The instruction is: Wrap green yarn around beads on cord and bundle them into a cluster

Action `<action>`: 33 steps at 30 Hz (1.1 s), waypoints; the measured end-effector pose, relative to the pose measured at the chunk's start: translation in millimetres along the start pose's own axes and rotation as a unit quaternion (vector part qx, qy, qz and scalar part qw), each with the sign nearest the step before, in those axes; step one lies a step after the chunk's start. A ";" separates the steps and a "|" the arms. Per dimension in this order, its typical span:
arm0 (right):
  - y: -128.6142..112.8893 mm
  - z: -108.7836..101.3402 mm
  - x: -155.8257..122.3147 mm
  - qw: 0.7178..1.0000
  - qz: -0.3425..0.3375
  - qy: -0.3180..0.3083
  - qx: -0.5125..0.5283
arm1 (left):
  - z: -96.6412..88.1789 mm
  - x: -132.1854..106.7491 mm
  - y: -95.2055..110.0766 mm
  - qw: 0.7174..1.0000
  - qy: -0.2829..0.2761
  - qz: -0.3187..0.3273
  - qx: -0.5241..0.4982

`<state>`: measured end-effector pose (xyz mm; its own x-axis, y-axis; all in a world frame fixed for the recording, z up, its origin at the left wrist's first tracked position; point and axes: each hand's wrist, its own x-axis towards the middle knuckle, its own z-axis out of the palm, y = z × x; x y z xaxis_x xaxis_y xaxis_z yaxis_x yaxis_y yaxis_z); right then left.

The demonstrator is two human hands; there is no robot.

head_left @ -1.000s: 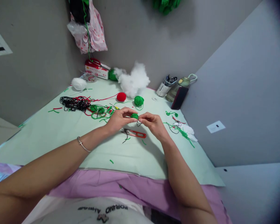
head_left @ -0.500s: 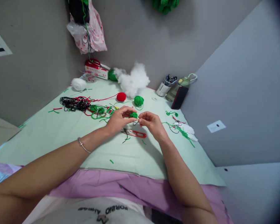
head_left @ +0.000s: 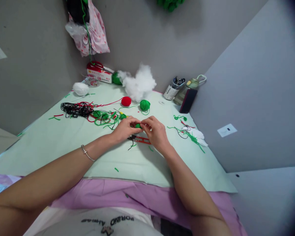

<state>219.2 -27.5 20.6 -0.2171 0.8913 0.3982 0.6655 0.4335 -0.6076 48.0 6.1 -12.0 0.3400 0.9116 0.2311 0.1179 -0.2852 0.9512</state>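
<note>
Green and small, a yarn piece (head_left: pixel 138 126) sits above the table (head_left: pixel 137 165), pinched by our left hand (head_left: pixel 124 128). Our right hand (head_left: pixel 155 132), apart from it earlier, now meets it, fingertips together, on what we cannot tell, and hides the orange snips' (head_left: pixel 142 140) handle end. Beyond, a green ball (head_left: pixel 123 116) has come into view.

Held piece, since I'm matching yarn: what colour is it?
The piece shows green in the head view.

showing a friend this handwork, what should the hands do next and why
Perhaps ease the right hand gently away while the left hand steadies the green piece: the left hand pinches it, and the right hand is at its edge, though anything it grips is hidden.
</note>
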 end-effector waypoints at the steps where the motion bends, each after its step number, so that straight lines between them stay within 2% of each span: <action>1: -0.6 -2.3 1.4 1.000 0.001 0.004 0.020 | 0.2 -0.2 0.2 1.000 -0.009 0.000 0.000; 4: -2.6 -13.1 6.7 0.988 0.043 0.058 0.136 | 0.6 -1.2 0.9 0.998 -0.056 -0.015 -0.009; 6: -2.7 -20.1 9.5 0.963 0.100 0.076 0.240 | 0.2 -2.5 2.2 0.993 -0.103 -0.042 -0.040; 7: -1.8 -22.7 10.6 0.946 0.129 0.059 0.293 | -0.2 -3.4 3.4 0.988 -0.128 -0.055 -0.059; 10: 6.9 -27.4 13.9 0.880 0.200 -0.056 0.427 | -2.6 -6.7 9.6 0.971 -0.192 -0.077 -0.118; 12: 17.8 -30.7 17.6 0.834 0.234 -0.092 0.492 | -4.2 -8.8 15.1 0.958 -0.222 -0.086 -0.160; 14: 30.4 -35.7 22.0 0.798 0.258 -0.059 0.541 | -5.3 -10.4 20.2 0.946 -0.238 -0.099 -0.199; 16: 41.2 -40.7 25.7 0.777 0.280 -0.008 0.564 | -6.1 -11.2 24.1 0.939 -0.233 -0.113 -0.226; 19: 48.2 -43.0 28.2 0.768 0.289 0.017 0.572 | -7.7 -11.0 26.8 0.930 -0.230 -0.127 -0.255; 26: 42.2 -35.1 25.9 0.759 0.286 -0.002 0.585 | -11.3 -6.3 19.6 0.923 -0.191 -0.141 -0.302; 30: 42.2 -35.3 23.6 0.783 0.292 -0.026 0.549 | -12.1 -4.9 17.7 0.917 -0.190 -0.149 -0.316; 33: 45.3 -34.9 24.3 0.791 0.294 -0.012 0.537 | -11.5 -5.7 20.8 0.917 -0.196 -0.152 -0.311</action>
<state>269.0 9.1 26.7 -0.1178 0.9774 -0.1757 -0.3307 -0.2055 -0.9211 37.7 -1.6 8.8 0.7036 0.7095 -0.0396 -0.2510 0.3004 0.9202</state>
